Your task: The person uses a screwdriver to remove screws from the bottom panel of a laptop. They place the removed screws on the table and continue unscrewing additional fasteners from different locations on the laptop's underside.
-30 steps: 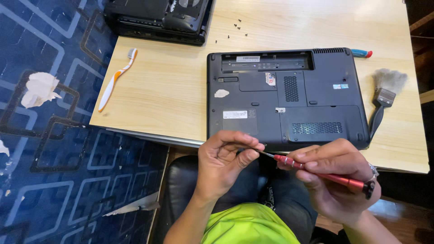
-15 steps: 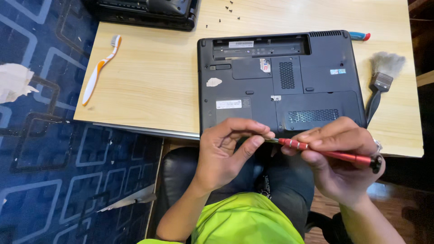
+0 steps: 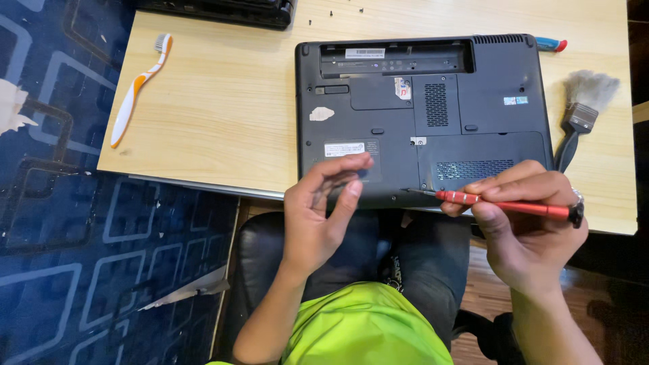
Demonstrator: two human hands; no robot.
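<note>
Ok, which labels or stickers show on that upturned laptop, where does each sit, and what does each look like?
Barcode label: in the empty battery bay, white rectangle.
Torn sticker remnant: left part of the laptop base, irregular, whitish.
Rating label: lower left, by the left hand, white rectangle.
Small sticker: centre cover, white with red.
Tiny sticker: upper right, bluish.

Both forearms are bare, with no sleeves showing below the laptop. The right hand wears a silver band at the wrist, just under the laptop's near right corner. A lime-green shirt and dark trousers show beneath.
</note>
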